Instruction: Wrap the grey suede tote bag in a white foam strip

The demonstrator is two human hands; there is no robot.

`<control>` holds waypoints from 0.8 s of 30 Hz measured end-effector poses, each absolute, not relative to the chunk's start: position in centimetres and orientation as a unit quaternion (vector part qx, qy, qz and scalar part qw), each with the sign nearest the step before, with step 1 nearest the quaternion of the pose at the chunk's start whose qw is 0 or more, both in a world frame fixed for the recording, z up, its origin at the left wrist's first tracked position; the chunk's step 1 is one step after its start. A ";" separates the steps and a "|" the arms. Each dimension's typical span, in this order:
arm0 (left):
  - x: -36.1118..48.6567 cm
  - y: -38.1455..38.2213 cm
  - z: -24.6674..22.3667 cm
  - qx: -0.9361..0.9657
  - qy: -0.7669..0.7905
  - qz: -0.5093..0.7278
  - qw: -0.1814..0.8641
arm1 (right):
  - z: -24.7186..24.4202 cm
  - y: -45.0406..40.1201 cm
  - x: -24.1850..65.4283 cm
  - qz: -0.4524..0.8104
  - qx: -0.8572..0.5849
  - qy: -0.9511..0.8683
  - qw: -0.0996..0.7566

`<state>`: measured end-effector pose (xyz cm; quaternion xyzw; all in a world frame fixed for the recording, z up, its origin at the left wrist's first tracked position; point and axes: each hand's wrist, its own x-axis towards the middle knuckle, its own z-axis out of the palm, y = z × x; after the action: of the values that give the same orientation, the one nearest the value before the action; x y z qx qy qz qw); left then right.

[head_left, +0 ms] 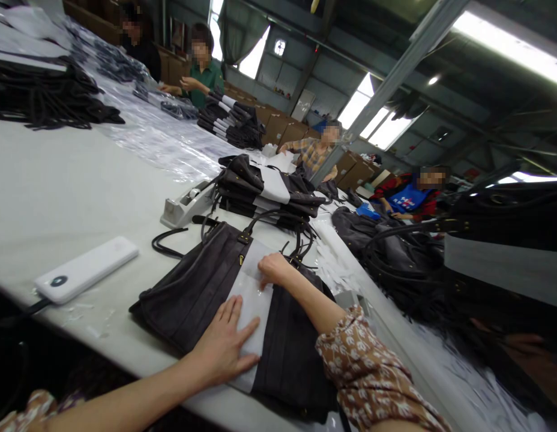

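Note:
A dark handbag (188,288) lies flat at the table's front edge, its handles toward the far side. A white paper band (250,306) runs across its middle. My left hand (227,345) rests on the band and the bag with its fingers spread, holding nothing. Higher up on the band is my right hand (273,270), its fingers curled and pressed together near the handles; what they hold, if anything, is hidden. Just beyond the bag stands a stack of banded dark bags (269,189), with a grey tape dispenser (188,204) at its left.
A white power bank (87,270) with a cable lies on the table (71,186) at the left. More dark bags (39,90) are piled far left and at the right (508,240). Several people are around the far side. White strips (339,258) lie right of the bag.

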<state>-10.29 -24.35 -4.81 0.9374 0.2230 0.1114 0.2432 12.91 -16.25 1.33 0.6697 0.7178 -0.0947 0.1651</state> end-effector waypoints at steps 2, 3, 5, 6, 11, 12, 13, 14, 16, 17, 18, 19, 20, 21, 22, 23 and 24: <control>-10.3 -24.4 -4.7 0.938 0.223 0.107 0.244 | 1.3 -15.9 14.0 -0.099 0.691 0.697 0.166; -10.3 -24.4 -4.7 0.938 0.224 0.104 0.244 | 1.5 -15.9 14.5 -0.102 0.701 0.686 0.164; -10.3 -24.4 -4.7 0.938 0.226 0.100 0.242 | 2.2 -16.4 15.1 -0.099 0.726 0.664 0.149; -10.3 -24.4 -4.6 0.938 0.227 0.099 0.242 | 2.7 -16.8 15.0 -0.090 0.737 0.656 0.139; -10.2 -24.3 -4.5 0.938 0.220 0.108 0.247 | 3.9 -20.4 11.9 -0.037 0.755 0.650 0.076; -10.3 -24.2 -4.5 0.938 0.218 0.110 0.248 | 3.5 -21.2 11.1 -0.038 0.749 0.659 0.056; -10.3 -24.2 -4.6 0.937 0.217 0.111 0.249 | 2.8 -22.0 10.2 -0.046 0.743 0.667 0.038; -10.3 -24.2 -4.6 0.937 0.216 0.111 0.249 | 1.9 -22.7 9.5 -0.060 0.739 0.671 0.030; -10.3 -24.3 -4.7 0.938 0.215 0.109 0.250 | -0.5 -23.8 8.4 -0.083 0.740 0.666 0.033; -10.2 -24.4 -4.7 0.937 0.215 0.108 0.252 | -1.7 -24.2 8.0 -0.087 0.745 0.660 0.040; -10.1 -24.5 -4.6 0.937 0.216 0.107 0.253 | -2.8 -24.5 7.8 -0.087 0.751 0.653 0.045; -10.0 -24.5 -4.3 0.936 0.217 0.107 0.254 | -3.7 -24.7 7.6 -0.082 0.756 0.648 0.044; -9.8 -24.4 -3.9 0.936 0.219 0.106 0.256 | -4.3 -24.9 7.6 -0.077 0.760 0.645 0.038; -9.6 -24.1 -3.2 0.935 0.218 0.105 0.260 | -4.7 -25.0 7.5 -0.074 0.761 0.643 0.033; -9.4 -23.5 -2.2 0.933 0.215 0.106 0.267 | -4.7 -25.2 7.5 -0.078 0.759 0.646 0.031; -9.3 -22.7 -1.2 0.932 0.217 0.111 0.270 | -4.4 -25.4 7.4 -0.085 0.755 0.649 0.031; -9.3 -21.5 0.0 0.930 0.221 0.119 0.269 | -3.9 -25.6 7.4 -0.094 0.749 0.655 0.030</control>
<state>-9.31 -21.55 -0.01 0.9299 0.2205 0.1191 0.2692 7.40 -25.62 -3.90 0.7495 0.6546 -0.0942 0.0298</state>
